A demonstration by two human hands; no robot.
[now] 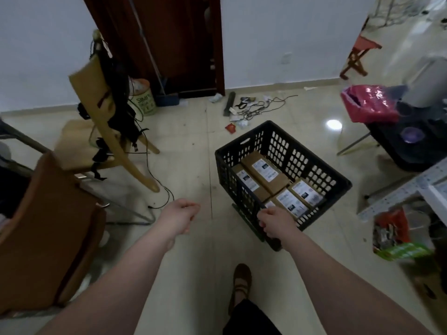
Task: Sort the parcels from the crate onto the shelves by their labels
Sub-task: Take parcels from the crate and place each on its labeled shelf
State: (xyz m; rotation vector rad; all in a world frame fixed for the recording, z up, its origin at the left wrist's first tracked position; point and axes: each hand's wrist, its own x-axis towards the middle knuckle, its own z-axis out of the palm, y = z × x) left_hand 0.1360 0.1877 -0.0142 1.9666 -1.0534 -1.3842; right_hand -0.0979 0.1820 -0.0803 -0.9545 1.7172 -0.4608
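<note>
Black perforated plastic crate (312,163) sits on the glossy cream tiled floor (193,165), turned at an angle to the tile lines. Inside, brown cardboard parcels with white printed labels face up. One long parcel (264,174) lies across the far part; a second (246,183) lies just beside it against the left wall. Two more labelled parcels (306,193) and (290,204) lie side by side in the near right part. A corner of a fifth shows at the near rim; its label is mostly hidden. Label text is too blurred to read.

Right hand (274,223) is at the crate's near corner, fingers curled over the rim, gripping it. Forearm is extended forward.

Left hand (180,217) hangs over bare floor, well left of the crate, fingers loosely curled into a half fist, holding nothing visible.

Surroundings: pale wooden chair (106,131) at left with black straps and cables draped over it; a black cord trails from it across the floor. Brown cardboard sheet (46,228) leans at the near left. Dark wooden door (174,39) stands at the far wall, with a tangle of cables and scraps (251,110) on the floor near it. Pink plastic bag (370,102) rests on a dark table at right. Grey perforated metal shelf frame (399,192) is at the right edge, just beside the crate. One brown strapped shoe (240,284) shows at the bottom centre.
</note>
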